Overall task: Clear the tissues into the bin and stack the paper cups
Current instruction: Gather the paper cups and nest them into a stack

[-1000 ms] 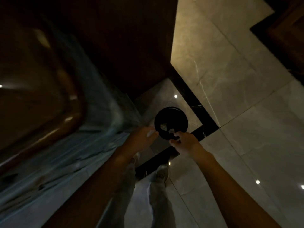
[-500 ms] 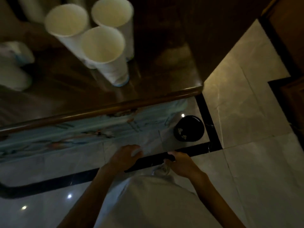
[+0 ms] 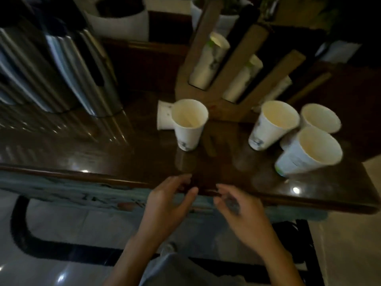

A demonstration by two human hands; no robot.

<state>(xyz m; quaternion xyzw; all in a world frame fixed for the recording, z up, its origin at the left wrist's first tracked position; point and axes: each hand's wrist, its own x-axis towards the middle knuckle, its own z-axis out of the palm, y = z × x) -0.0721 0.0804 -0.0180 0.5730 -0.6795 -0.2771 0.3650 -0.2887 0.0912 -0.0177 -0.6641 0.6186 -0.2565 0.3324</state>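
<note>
Several white paper cups stand upright on the dark wooden table (image 3: 144,153): one (image 3: 188,125) near the middle and a cluster of three at the right (image 3: 273,124) (image 3: 319,118) (image 3: 309,153). A further cup (image 3: 164,117) lies on its side behind the middle one. My left hand (image 3: 169,203) and my right hand (image 3: 241,211) hover side by side at the table's near edge, fingers spread, holding nothing. No tissue or bin is in view.
A wooden rack (image 3: 226,79) holding sleeves of stacked cups stands behind the loose cups. Large metal urns (image 3: 57,69) fill the table's left. White pots (image 3: 121,23) sit at the back. Tiled floor (image 3: 61,223) lies below.
The view has swung up from the black bin on the floor to the tabletop. Both hands rose from beside the bin to the table's front edge.
</note>
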